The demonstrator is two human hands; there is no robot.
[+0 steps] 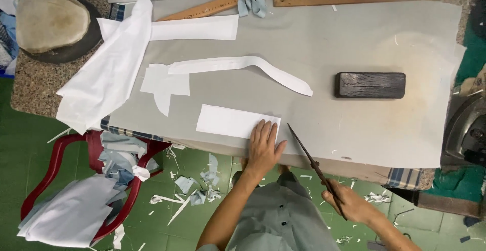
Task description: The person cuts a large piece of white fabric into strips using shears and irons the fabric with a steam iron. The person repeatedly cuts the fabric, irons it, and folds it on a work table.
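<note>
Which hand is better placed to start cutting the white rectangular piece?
Right, probably. The right hand holds the scissors, tips aimed towards the white rectangular piece. The left hand lies flat on that piece's right end, pinning it to the table.

I see the left hand (264, 147) flat, palm down, fingers together and pointing away from the body, thumb out to the right. Left forearm runs up from lower centre, bare. The right hand (347, 200) sits lower and right of it, fingers curled closed in a grip, wrist angled inward.
</note>
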